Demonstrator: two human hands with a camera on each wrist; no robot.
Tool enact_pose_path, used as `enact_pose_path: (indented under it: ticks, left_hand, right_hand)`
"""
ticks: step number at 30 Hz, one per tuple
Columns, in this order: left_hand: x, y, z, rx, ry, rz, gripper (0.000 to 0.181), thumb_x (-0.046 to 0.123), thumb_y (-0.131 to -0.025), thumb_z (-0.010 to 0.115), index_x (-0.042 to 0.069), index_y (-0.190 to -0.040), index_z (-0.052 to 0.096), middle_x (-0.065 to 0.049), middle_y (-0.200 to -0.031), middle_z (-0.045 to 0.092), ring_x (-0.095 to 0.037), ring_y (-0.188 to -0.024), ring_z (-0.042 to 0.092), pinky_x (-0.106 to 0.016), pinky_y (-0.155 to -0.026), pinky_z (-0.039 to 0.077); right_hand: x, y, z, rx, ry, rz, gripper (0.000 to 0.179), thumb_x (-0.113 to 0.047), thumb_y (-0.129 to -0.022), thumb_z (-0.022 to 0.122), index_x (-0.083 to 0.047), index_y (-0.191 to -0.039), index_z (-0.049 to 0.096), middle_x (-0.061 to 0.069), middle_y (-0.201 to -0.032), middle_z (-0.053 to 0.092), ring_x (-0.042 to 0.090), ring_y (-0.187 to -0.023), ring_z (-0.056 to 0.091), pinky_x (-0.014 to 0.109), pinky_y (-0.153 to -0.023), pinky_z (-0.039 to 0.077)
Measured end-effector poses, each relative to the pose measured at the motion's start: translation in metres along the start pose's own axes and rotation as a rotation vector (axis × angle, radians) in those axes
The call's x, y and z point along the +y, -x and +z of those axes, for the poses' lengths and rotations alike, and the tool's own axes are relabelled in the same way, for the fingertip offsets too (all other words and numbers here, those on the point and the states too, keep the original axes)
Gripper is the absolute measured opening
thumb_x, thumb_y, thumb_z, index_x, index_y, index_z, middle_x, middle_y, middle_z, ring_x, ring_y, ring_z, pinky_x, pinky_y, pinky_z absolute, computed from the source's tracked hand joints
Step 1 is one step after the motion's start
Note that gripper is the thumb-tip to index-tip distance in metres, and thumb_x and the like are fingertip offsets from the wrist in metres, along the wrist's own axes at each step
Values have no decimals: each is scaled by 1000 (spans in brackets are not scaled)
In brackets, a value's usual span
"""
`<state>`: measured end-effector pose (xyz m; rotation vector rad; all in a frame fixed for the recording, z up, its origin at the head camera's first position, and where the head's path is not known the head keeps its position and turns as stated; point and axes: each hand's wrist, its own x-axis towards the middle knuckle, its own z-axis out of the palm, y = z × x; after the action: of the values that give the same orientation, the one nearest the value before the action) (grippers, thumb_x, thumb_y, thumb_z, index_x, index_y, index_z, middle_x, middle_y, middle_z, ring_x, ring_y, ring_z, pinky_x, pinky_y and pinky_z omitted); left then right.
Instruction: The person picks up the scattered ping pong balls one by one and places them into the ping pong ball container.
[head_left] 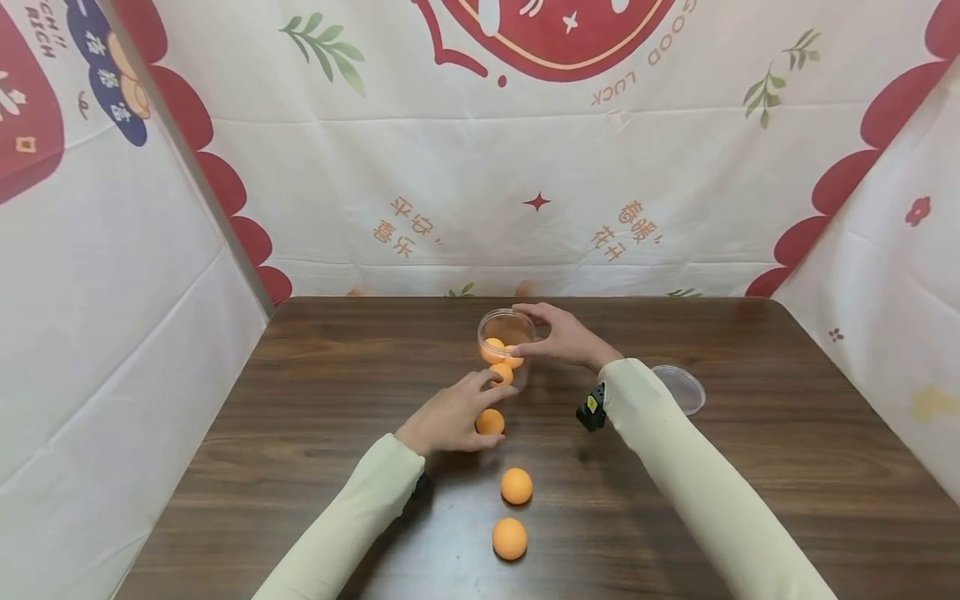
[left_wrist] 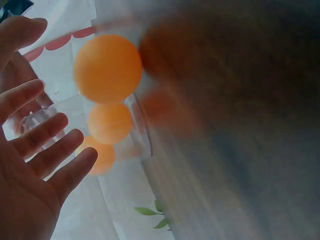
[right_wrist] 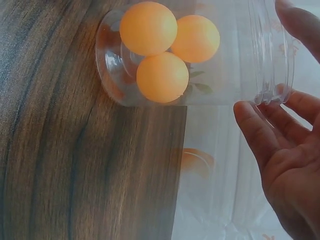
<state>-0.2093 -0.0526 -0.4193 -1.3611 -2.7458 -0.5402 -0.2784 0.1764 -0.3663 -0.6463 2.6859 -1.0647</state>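
A clear plastic jar stands upright near the table's back edge. Inside it, three orange balls lie at the bottom in the right wrist view. My right hand holds the jar by its threaded rim, thumb on one side and fingers on the other. In front of the jar, a loose orange ball sits on the table below my left hand. The left wrist view has that hand's fingers spread and relaxed, with the nearest ball beyond them and nothing in the palm.
Two more orange balls, one behind the other, lie toward the front of the brown wooden table. A clear round lid lies right of the right forearm. Printed white cloth hangs behind the table and at both sides.
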Motion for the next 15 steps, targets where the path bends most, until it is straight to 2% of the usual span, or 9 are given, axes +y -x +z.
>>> enact_pose_path:
  ticks: [8,15]
  left_hand:
    - [1,-2,7,-77,-11,-26,51,27,-83,72,12,-129,57,-4,-133,45,-16,-103,49,-29,-85,48]
    - [1,-2,13,-86,-11,-39,51,27,-82,73,13,-129,57,-3,-130,45,-14,-100,51,-28,-84,48]
  right_hand:
    - [-1,1,1,-3,-31,21,82,-37,-79,77,-14,-146,38,12,-145,41,32,-131,42,51,-103,39]
    - [2,1,1,0,-44,33,80,-36,-79,77,-15,-145,39,11,-145,42,30,-131,42,49,-104,39]
